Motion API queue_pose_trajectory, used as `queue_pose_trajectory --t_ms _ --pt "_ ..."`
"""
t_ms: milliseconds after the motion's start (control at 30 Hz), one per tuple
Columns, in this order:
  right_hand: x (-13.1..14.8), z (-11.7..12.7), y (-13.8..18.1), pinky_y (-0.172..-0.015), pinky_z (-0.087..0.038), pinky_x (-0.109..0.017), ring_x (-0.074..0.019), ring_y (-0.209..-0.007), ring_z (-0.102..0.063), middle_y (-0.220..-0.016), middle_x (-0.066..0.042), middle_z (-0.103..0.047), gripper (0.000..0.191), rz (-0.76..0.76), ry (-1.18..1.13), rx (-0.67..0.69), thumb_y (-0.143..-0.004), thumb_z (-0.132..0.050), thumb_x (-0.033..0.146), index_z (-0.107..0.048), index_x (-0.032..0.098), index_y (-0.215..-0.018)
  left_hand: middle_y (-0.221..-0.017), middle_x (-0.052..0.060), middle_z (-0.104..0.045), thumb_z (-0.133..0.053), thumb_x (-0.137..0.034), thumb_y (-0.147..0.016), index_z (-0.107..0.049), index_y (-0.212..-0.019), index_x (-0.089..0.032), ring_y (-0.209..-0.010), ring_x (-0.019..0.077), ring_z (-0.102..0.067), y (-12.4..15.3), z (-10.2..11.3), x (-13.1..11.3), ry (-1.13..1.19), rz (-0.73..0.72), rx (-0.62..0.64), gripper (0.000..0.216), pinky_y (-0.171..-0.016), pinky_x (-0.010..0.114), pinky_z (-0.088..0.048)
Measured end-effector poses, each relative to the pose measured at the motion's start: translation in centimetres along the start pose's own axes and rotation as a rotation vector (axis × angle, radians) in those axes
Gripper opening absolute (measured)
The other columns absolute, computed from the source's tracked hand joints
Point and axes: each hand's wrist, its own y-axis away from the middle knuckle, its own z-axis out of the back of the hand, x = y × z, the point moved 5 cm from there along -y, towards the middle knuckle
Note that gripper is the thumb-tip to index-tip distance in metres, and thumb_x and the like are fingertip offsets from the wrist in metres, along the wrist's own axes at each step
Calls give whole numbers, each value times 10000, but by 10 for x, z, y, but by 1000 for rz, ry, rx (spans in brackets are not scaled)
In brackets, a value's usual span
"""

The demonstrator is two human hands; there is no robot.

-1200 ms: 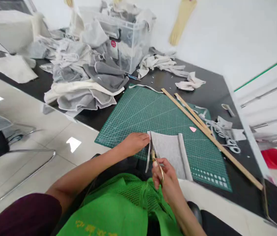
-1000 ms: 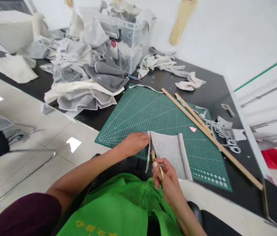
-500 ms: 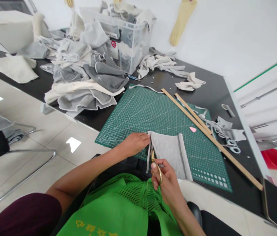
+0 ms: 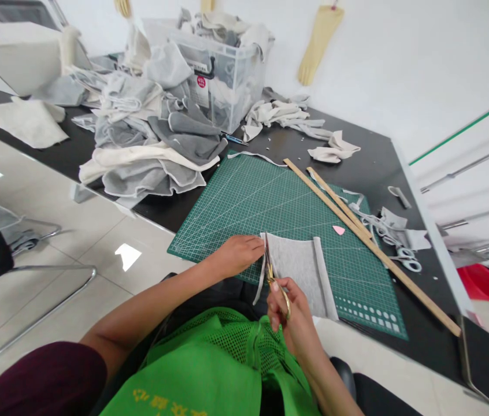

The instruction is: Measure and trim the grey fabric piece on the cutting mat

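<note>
Your right hand (image 4: 288,306) is closed round the handles of the scissors (image 4: 269,271), whose blades lie along the left edge of the grey cloth (image 4: 296,263), nearly together as far as can be seen. Your left hand (image 4: 242,252) has its fingertips bent at this same edge, close to the blade tips; whether they pinch the cloth or only press it down, you cannot tell from here. The cloth lies flat on the green mat (image 4: 236,193), its near end about at the mat's near border, and a narrow strip (image 4: 259,286) hangs down at its left side. It looks light, soft and a little stretchy, not fragile, so it probably shifts or wrinkles if it is pulled; the best hold seems to be flat fingers beside the edge, clear of the blades. Under the mat is a black table (image 4: 368,147). Two wood sticks (image 4: 400,281) cross the mat at the right, with a pink chip (image 4: 339,230) near them and white scissors (image 4: 410,261) beyond. At the far left rises a heap of fabric (image 4: 158,133), next to a full clear box (image 4: 227,81). Behind stands a white wall (image 4: 378,58), and on the tiled floor (image 4: 110,237) a chair (image 4: 71,292) stands at your left.
</note>
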Motion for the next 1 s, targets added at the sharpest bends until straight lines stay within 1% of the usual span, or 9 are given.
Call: queue_pose_trajectory --t_ms 300,433,600,867,1000 --pt "8 -7 -10 -366 -268 -158 -43 -363 -379 -556 113 -455 401 -3 3 -7 -849 -725 574 -511 236 -887 -1124 120 -711 -506 -127 -987 -651 -1060 -105 -1053 231 -689 0 3 0 26 -1 -28 163 -941 360 -580" --pt "8 -8 -10 -371 -269 -161 -46 -371 -383 -558 108 -458 407 -7 3 -14 -840 -729 576 -509 236 -874 -1122 119 -709 -493 -131 -993 -643 -1063 -118 -1052 222 -689 1 0 1 35 3 -10 166 -938 353 -578" --pt "9 -8 -9 -378 -261 -166 -48 -380 -371 -571 104 -462 405 -2 4 -7 -849 -718 578 -497 240 -870 -1121 116 -702 -480 -102 -981 -631 -1074 -127 -1072 219 -685 2 -4 2 48 10 15 178 -936 348 -576" --pt "9 -7 -9 -382 -274 -161 -42 -385 -373 -576 109 -445 373 33 47 16 -892 -692 564 -511 237 -899 -1109 119 -701 -478 -103 -982 -632 -1053 -126 -1061 215 -688 2 -3 2 42 19 17 171 -926 344 -580" --pt "10 -7 -8 -380 -287 -167 -46 -386 -370 -582 106 -452 379 43 57 18 -885 -702 564 -518 233 -906 -1118 121 -707 -494 -109 -980 -635 -1044 -122 -1049 219 -696 2 -2 1 36 11 9 156 -930 348 -582"
